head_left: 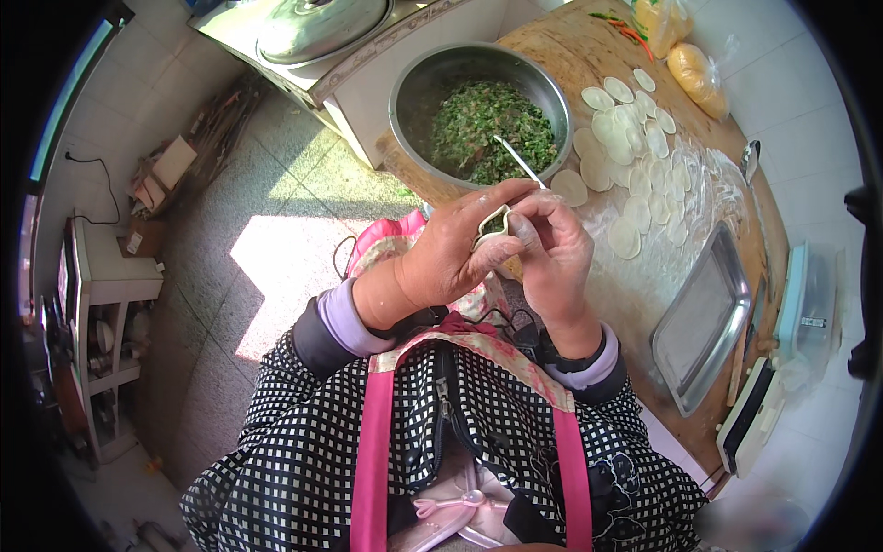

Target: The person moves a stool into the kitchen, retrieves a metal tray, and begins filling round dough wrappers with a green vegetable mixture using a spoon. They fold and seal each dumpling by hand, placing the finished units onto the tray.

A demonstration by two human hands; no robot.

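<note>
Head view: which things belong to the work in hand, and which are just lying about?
Apparently in use:
filled dough wrapper, between left hand and right hand
chopped green filling
metal bowl
utensil
round wrappers
possibly metal tray

Apparently just lying about:
red chillies
yellow-filled plastic bags
metal lid

hands [451,244]: 2 | filled wrapper [494,223]: 1 | flat wrappers [624,237]: over a dozen, overlapping, exact count unclear | steel bowl [412,106]: 1 | utensil [521,161]: 1 | metal tray [704,317]: 1 | yellow bags [695,81]: 2
</note>
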